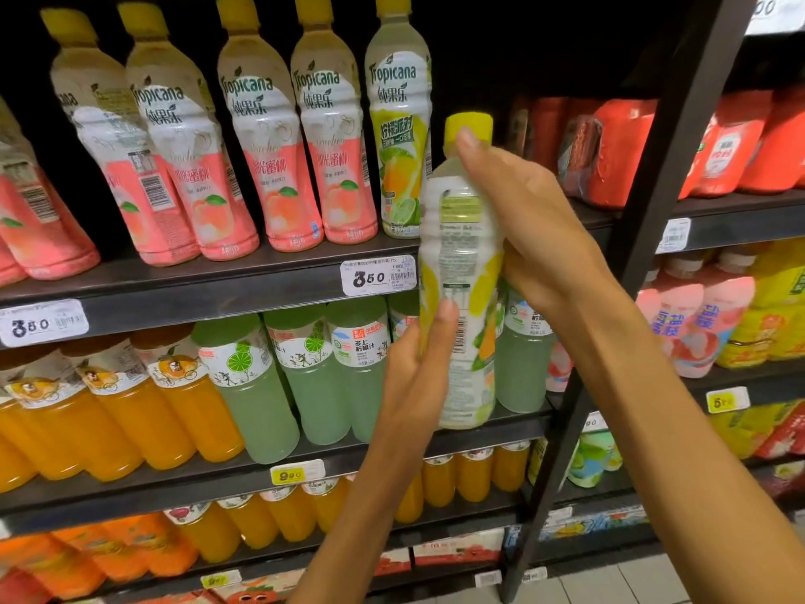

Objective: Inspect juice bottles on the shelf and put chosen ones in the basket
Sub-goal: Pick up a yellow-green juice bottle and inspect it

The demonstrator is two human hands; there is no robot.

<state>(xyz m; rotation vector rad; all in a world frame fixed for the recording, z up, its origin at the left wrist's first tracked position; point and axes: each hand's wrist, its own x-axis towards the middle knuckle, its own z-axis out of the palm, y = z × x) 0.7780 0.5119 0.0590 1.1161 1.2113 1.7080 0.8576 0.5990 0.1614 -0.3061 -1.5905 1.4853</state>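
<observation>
Lemon-lime juice bottle (461, 272) was held upright in the air, in front of the shelf edge (209, 294) carrying the 3.50 price tag (378, 276), back label with barcode facing the camera. Right hand (536, 228) wrapped the bottle's upper body from the right side, fingers curled around behind it and out of sight, thumb tip (468, 139) pressed against the yellow cap (468, 126). Left hand (418, 377) gripped the bottle's lower half from the left, thumb (446, 318) lying flat on the front of the label just beside the barcode, other fingers hidden behind the bottle. Both hands were clamped on the bottle.

Just left of the bottle's top, one matching Tropicana lemon bottle (398, 119) stood on the shelf, then a row of pink peach Tropicana bottles (261, 146) further left. Below and behind the held bottle were pale green lime drink bottles (313, 368); orange juice bottles (122, 407) sat left of those. No basket in view.
</observation>
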